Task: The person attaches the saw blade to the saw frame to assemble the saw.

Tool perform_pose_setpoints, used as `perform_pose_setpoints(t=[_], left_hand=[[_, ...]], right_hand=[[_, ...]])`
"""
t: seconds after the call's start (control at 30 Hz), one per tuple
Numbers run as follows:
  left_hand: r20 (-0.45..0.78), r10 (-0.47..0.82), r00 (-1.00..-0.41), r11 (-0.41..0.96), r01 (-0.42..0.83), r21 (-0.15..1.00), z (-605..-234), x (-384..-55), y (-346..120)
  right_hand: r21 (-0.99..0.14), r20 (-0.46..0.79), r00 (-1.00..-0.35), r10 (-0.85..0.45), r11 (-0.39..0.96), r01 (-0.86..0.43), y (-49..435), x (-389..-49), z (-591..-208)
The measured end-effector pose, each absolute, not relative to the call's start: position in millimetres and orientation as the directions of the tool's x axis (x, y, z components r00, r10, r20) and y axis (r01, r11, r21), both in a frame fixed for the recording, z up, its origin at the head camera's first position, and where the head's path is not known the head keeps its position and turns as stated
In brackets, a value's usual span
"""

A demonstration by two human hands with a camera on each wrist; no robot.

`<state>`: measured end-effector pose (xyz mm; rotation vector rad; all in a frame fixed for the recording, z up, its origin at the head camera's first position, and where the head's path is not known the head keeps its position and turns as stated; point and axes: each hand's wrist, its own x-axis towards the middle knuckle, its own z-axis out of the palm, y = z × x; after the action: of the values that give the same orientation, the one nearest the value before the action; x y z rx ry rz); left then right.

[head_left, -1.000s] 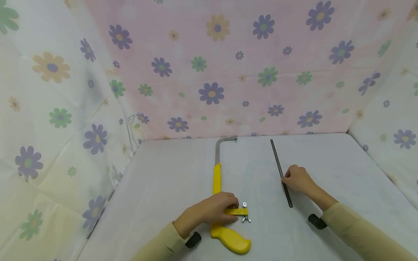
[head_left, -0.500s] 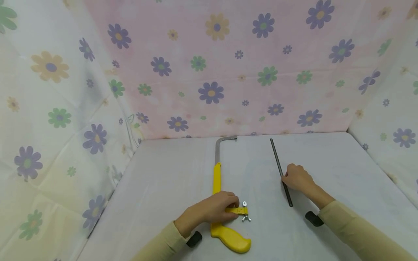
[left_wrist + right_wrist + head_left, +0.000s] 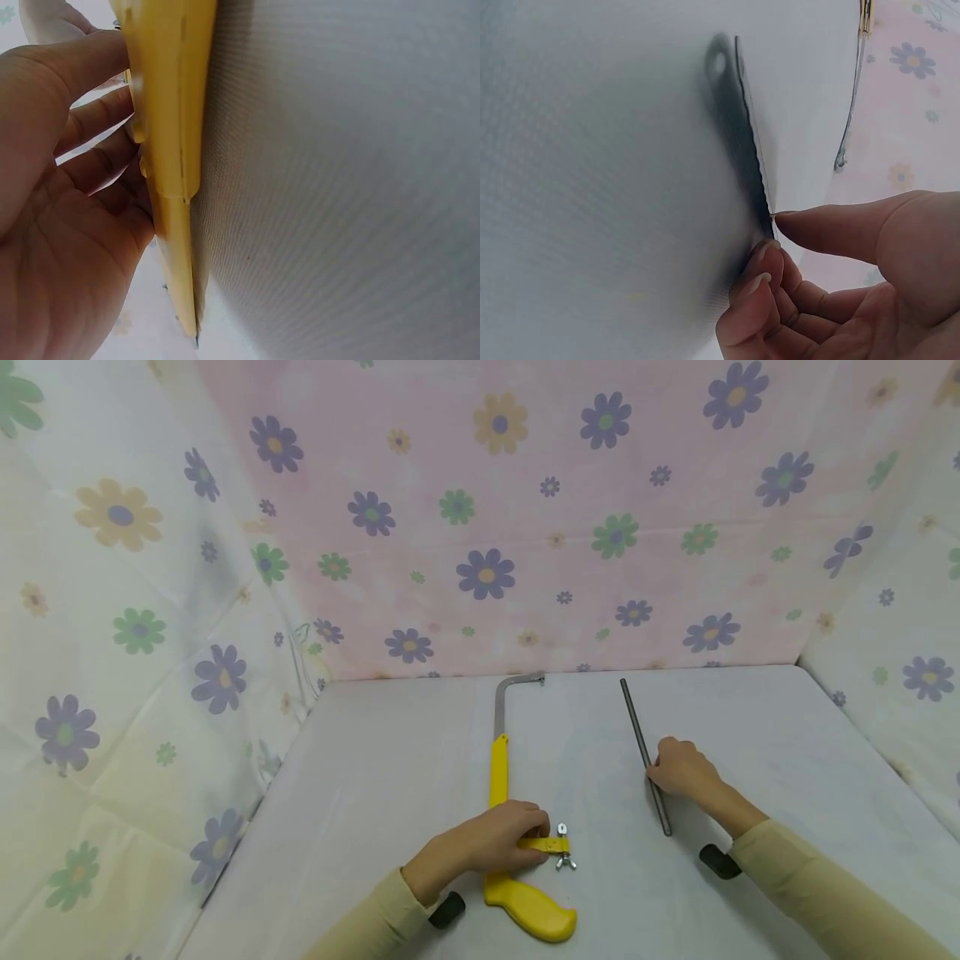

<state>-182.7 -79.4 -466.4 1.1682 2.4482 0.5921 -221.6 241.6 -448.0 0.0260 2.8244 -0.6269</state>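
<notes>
In the head view a hacksaw frame (image 3: 498, 768) lies on the white table, its yellow handle (image 3: 532, 910) toward me and its grey curved end (image 3: 500, 710) away. My left hand (image 3: 498, 835) lies across the frame, thumb and fingers holding its short yellow arm (image 3: 542, 844), which ends in a wing nut (image 3: 566, 862). The left wrist view shows the fingers at the side of the yellow frame (image 3: 169, 97). To the right, my right hand (image 3: 682, 768) pinches a dark hacksaw blade (image 3: 636, 718) between thumb and fingertips. The blade's teeth and one end hole show in the right wrist view (image 3: 754, 139).
White cloth covers the table (image 3: 390, 760). Flower-patterned curtains (image 3: 420, 602) stand along its back and both sides. A dark wrist device (image 3: 720, 862) sits under the right cuff, and another (image 3: 447, 910) under the left.
Both hands keep their places on the frame and the blade. The blade's surface looks lighter now, as if tilted slightly. The right forearm has shifted a little left.
</notes>
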Motion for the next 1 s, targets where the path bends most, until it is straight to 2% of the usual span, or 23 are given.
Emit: perform_pose_setpoints(t=[0.37, 0.77, 1.0], left_hand=[[-0.15, 0.785, -0.601, 0.583, 0.636, 0.505, -466.5, -182.4, -77.7], [-0.136, 0.804, -0.579, 0.561, 0.662, 0.497, -464.6, -183.0, -77.6], [-0.134, 0.805, -0.578, 0.559, 0.664, 0.497, -464.3, -183.0, -77.3]], right_hand=[[-0.442, -0.211, -0.977, -0.036, 0.895, 0.063, 241.4, -222.2, -444.5], [-0.608, -0.227, -0.973, -0.044, 0.787, 0.106, 245.9, -221.8, -447.8], [-0.639, -0.253, -0.966, -0.057, 0.759, 0.123, 247.4, -223.4, -446.7]])
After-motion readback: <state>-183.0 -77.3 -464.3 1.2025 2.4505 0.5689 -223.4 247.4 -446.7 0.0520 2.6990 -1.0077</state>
